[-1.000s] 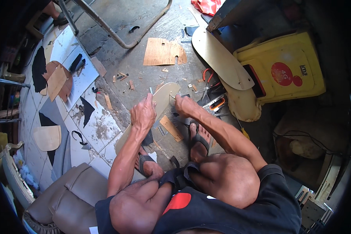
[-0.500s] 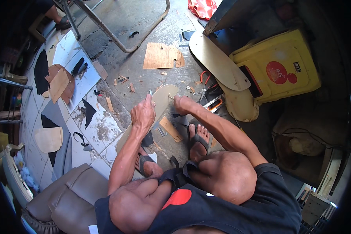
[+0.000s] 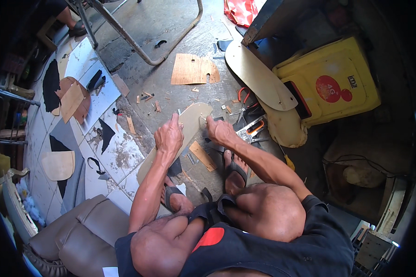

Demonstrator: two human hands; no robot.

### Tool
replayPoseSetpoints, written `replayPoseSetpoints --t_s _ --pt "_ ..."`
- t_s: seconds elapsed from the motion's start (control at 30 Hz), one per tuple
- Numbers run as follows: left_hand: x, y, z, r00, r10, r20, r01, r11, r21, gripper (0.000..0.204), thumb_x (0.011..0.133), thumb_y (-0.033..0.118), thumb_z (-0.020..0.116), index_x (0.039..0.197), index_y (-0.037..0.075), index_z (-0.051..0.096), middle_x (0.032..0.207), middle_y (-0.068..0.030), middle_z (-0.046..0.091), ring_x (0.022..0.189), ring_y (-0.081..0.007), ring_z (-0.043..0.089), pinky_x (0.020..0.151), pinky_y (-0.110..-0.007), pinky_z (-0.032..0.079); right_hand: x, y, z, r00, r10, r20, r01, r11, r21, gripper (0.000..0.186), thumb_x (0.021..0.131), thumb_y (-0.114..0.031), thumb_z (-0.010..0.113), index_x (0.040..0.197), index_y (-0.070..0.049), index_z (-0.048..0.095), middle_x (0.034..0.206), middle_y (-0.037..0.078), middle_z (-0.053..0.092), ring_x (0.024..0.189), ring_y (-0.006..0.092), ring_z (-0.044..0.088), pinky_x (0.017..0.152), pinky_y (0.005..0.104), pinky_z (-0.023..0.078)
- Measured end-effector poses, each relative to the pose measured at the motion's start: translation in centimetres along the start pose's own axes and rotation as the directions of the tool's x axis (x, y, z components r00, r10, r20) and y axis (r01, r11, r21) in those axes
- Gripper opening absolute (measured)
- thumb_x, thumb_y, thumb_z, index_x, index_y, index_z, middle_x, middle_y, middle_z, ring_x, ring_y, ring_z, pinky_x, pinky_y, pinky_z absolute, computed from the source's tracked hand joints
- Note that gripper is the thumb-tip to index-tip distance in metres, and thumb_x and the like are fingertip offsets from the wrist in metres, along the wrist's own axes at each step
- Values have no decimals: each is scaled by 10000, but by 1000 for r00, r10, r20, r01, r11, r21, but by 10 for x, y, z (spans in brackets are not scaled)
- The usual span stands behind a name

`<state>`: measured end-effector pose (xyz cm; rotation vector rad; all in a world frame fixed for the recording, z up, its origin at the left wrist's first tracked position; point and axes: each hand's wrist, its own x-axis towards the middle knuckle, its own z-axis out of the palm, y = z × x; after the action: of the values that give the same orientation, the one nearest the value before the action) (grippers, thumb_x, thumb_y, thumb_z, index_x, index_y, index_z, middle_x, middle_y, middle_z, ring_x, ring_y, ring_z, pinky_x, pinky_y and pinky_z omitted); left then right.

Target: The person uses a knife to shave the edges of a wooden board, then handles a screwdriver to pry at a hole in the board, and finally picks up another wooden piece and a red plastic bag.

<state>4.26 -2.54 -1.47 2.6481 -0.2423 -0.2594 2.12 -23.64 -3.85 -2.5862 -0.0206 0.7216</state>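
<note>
A long beige board (image 3: 192, 121) with rounded ends lies slanted between my hands, its far end near the middle of the view. My left hand (image 3: 169, 138) is closed on its left edge, the thumb pointing toward the far end. Close to the far right edge, my right hand (image 3: 221, 132) pinches a thin pale rod (image 3: 203, 118) whose tip is at the board's surface. The rod is too small to name more closely. Part of the board is behind my left forearm.
Red-handled pliers (image 3: 243, 102) and an orange-and-black tool (image 3: 255, 126) lie to the right. Beyond them are another long rounded board (image 3: 259, 76) and a yellow plastic container (image 3: 333, 83). A plywood piece (image 3: 195, 69), wood scraps and a metal chair frame (image 3: 138, 48) are ahead.
The whole view has shifted slightly. My right hand is a little lower and further right, still pinching the rod by the board. My left hand keeps its hold.
</note>
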Motion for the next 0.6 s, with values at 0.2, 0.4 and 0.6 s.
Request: replayPoseSetpoints --t_s 0.2,0.4,0.6 --pt "2 8 -1 999 -38 34 38 999 -6 237 901 220 661 1031 78 521 867 -222 692 819 -468 668 678 -569 506 1 11 9 992 129 15 -130 979 155 383 1031 -366 407 1106 -4 508 921 365 653 931 555 631 844 621 481" --pt "7 0 -3 997 -60 45 61 998 -8 253 907 244 655 1054 88 522 835 -233 691 828 -473 668 698 -567 502 3 8 9 992 125 27 -127 984 127 393 1032 -382 405 1127 -16 512 930 372 650 946 564 623 863 623 471" --pt "8 2 -4 995 -73 67 73 997 1 252 911 246 648 1055 88 515 840 -231 694 836 -475 667 709 -572 501 8 12 18 993 114 24 -116 982 150 391 1034 -370 398 1120 -7 513 943 381 645 944 561 627 855 617 476"
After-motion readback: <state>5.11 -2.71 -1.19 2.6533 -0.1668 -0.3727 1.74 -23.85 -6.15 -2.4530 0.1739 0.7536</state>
